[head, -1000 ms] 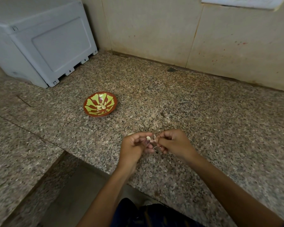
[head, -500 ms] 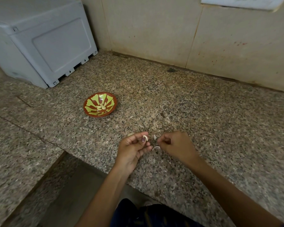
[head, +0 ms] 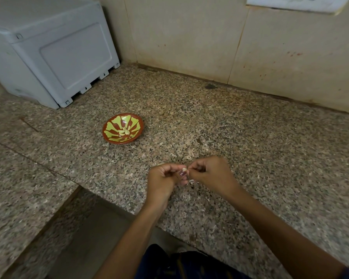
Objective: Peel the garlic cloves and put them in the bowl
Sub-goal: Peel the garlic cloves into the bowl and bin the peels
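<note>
Peeling is the step I have in hand: my left hand (head: 165, 178) pinches a small garlic clove (head: 184, 169) between thumb and curled fingers, and my right hand (head: 208, 172) meets it fingertip to fingertip, its fingers curled in and nipping at the clove's end. I judge the right grip is on a bit of skin, though the piece itself is too small to make out. A pale scrap of skin (head: 191, 181) shows just under the two hands, and I cannot tell whether it hangs from the clove or lies on the surface (head: 250, 137).

Both hands hover close together above the near edge of the speckled granite surface. The bowl (head: 123, 128), red-brown with yellow-green petals, sits well apart from them, up and to my left, and a few peeled cloves (head: 125, 131) already lie in its middle. A grey plastic box (head: 48, 53) stands in the far left corner against the wall.

Next, as I read it, the right grip must draw the skin away while the left keeps the clove from slipping. Once bare, the clove goes leftward to the bowl, dropped in low so it does not bounce out.
</note>
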